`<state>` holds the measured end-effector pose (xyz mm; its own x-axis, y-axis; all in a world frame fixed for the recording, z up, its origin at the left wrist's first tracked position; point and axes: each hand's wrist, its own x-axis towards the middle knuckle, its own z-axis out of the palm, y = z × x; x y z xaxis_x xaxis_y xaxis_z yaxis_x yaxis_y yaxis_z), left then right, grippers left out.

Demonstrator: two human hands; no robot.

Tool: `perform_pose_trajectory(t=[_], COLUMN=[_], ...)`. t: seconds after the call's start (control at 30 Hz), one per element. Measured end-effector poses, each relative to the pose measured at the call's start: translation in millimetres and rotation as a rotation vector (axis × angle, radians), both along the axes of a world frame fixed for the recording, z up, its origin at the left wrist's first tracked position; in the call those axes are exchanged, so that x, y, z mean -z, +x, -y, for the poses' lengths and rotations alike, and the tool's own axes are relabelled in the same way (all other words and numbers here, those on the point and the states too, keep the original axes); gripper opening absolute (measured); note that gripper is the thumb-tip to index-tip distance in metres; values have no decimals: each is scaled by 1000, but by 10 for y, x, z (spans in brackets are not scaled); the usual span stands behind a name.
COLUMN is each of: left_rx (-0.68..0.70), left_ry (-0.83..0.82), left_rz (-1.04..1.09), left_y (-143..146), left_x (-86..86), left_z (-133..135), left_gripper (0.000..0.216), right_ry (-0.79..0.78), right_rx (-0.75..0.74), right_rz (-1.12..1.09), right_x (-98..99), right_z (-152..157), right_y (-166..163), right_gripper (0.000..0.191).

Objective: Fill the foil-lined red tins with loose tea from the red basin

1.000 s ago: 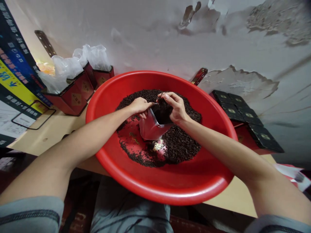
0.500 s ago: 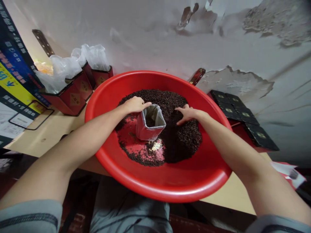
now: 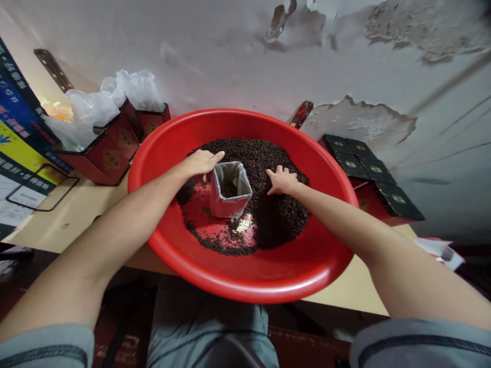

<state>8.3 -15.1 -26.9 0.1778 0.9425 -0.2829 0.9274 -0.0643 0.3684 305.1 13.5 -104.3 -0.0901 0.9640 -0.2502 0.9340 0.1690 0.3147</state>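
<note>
1. Right hand lies palm-down on the tea in the basin, fingers spread and pressed into the heap; it grips nothing I can make out.
2. Left hand rests at the rear left edge of the pouch, fingers extended and only loosely curled, steadying the rim rather than clamping it.
3. Change noted: a second ago the right hand was cupped over the pouch mouth with a fistful of leaf; it has since left the mouth and dropped onto the heap to the pouch's right. The left hand has stayed at the rim.
4. Reading: one load looks delivered. The pouch stands upright and open on the basin floor, with dark leaf low inside, well short of full.
5. Pouch position: left of centre in the basin, on a patch scraped bare, the main heap just beside it to the right and behind.
6. Surroundings: red tins lined with plastic bags stand left of the basin; dark lids lie to its right on the table.
7. Obstructions: none between hand and pouch; the pouch's soft walls may buckle.
</note>
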Motion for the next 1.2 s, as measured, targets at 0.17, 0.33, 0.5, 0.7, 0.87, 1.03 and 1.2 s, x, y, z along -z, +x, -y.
perform_pose_trajectory(t=[0.17,0.33,0.5,0.7,0.87,1.03,1.2], left_rx=[-83,-134,-189,-206,-206,-184,-171], left_ry=[-10,-49,-46,-63,-62,-62,-62], left_rz=[52,109,240,298,306,295,257], left_y=[2,-13,-28,-63,-91,-62,-42], left_x=[-63,-13,-3,-28,-34,-108,-159], left_z=[51,43,40,-10,-63,-45,-58], left_gripper=[74,74,71,71,70,69,69], right_ry=[66,77,106,134,135,214,350], right_rx=[-42,-63,-60,-154,-177,-109,-61], right_rz=[-13,2,24,4,-16,-168,-596], right_x=[30,42,49,0,-58,-158,-269], right_z=[26,-4,-3,-88,-207,-316,-439], right_y=[3,16,2,72,108,58,26], right_gripper=[84,72,63,64,65,67,63])
